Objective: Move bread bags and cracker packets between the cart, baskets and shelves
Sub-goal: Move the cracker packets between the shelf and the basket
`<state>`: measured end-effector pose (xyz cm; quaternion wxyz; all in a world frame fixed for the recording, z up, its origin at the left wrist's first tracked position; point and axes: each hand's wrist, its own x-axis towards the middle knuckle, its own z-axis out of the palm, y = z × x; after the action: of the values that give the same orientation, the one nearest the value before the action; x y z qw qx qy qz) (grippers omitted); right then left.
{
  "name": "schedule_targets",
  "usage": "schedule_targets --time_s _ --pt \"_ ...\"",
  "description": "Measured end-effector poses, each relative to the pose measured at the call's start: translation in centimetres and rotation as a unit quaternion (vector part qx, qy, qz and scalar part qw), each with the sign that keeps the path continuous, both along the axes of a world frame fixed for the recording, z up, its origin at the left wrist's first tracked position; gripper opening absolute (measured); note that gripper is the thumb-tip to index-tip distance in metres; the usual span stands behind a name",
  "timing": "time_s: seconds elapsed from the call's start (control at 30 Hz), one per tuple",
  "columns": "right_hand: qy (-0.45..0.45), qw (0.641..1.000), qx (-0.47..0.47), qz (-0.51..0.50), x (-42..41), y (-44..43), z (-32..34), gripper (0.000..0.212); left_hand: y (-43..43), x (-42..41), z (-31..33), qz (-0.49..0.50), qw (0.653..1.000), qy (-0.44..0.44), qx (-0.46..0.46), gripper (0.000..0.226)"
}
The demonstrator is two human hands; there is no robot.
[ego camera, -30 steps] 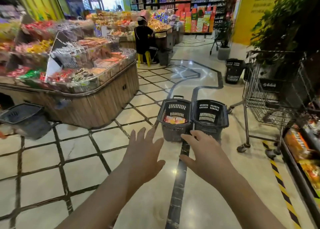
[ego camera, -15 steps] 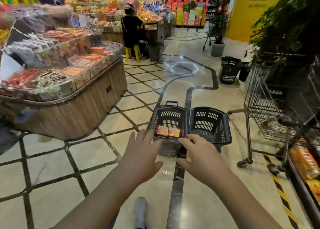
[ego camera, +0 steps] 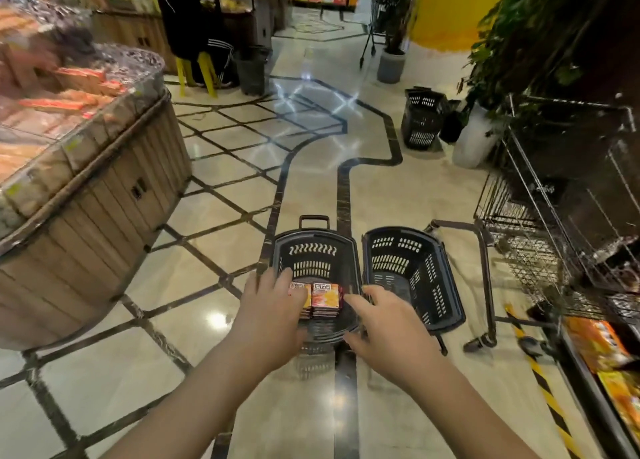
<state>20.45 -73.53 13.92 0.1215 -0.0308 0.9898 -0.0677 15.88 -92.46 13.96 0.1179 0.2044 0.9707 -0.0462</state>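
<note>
Cracker packets (ego camera: 323,301) lie in the basket's (ego camera: 313,236) near end, between the open left hand (ego camera: 270,313), the nearer, and the open right hand (ego camera: 388,330).

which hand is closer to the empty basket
Right. The right hand is by the empty basket's near left rim; the left hand is over the other basket, at the packets.

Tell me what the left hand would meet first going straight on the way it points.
Probably the cracker packets in the left basket; the left hand overlaps them in view, depth unclear.
</note>
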Motion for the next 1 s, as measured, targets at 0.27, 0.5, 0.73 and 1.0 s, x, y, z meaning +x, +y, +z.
schedule_targets --time_s 0.27,0.5,0.73,1.0 --pt "-0.027 1.000 -0.007 -0.010 -12.5 1.8 -3.1 0.060 1.9 -12.5 -3.0 -0.010 0.999 -0.032 0.008 0.069" --pt "-0.061 0.998 -0.024 0.003 -24.9 4.8 -8.5 0.063 5.2 -23.7 -6.8 0.007 0.998 -0.064 -0.015 0.067" --pt "-0.124 0.991 -0.041 -0.006 -33.4 7.6 -15.5 0.063 6.8 -31.9 -13.8 0.038 0.992 -0.117 -0.005 0.069" --pt "-0.165 0.981 -0.077 -0.064 -38.0 8.6 -30.7 0.060 6.2 -37.5 -30.8 0.049 0.983 -0.179 -0.008 0.070"
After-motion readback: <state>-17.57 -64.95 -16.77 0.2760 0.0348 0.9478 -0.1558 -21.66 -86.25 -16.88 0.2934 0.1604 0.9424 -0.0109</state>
